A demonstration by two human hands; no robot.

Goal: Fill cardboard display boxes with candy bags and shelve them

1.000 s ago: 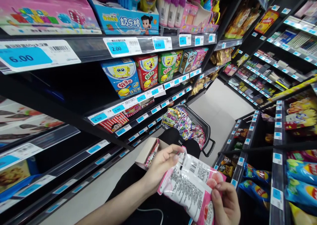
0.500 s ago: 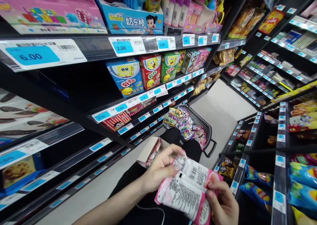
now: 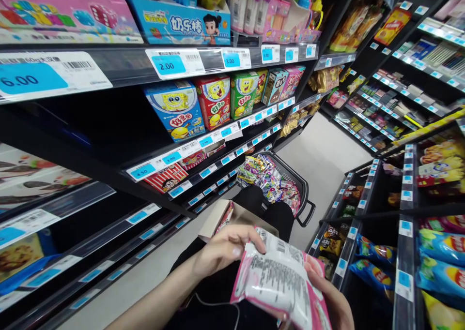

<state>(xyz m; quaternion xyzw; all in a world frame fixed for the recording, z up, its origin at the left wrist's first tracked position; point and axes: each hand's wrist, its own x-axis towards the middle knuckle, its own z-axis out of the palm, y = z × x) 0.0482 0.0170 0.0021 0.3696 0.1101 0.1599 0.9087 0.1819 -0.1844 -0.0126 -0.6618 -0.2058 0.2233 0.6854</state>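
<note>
A pink and white snack packet (image 3: pixel 278 284), its printed back facing up, is held over my lap. My right hand (image 3: pixel 332 298) grips its right side, thumb along the near face and the other fingers hidden beneath. At the packet's upper left corner is my left hand (image 3: pixel 225 250), fingers bent, the index finger lying over the edge and the thumb just left of it. Behind that hand stands an open cardboard box (image 3: pixel 214 218) with a pink-red packet (image 3: pixel 225 216) visible inside.
A dark shopping basket (image 3: pixel 290 168) holding several colourful packets stands on the floor ahead. Shelves with cartoon biscuit boxes (image 3: pixel 178 112) and price tags line the left. Low racks with blue chip bags (image 3: pixel 374 274) stand close on the right. A pale aisle floor (image 3: pixel 323 146) runs ahead.
The packet has tilted and shifted slightly right and down. My left thumb has come off its face, and my right hand has slid further around its right side. The view has shifted slightly.
</note>
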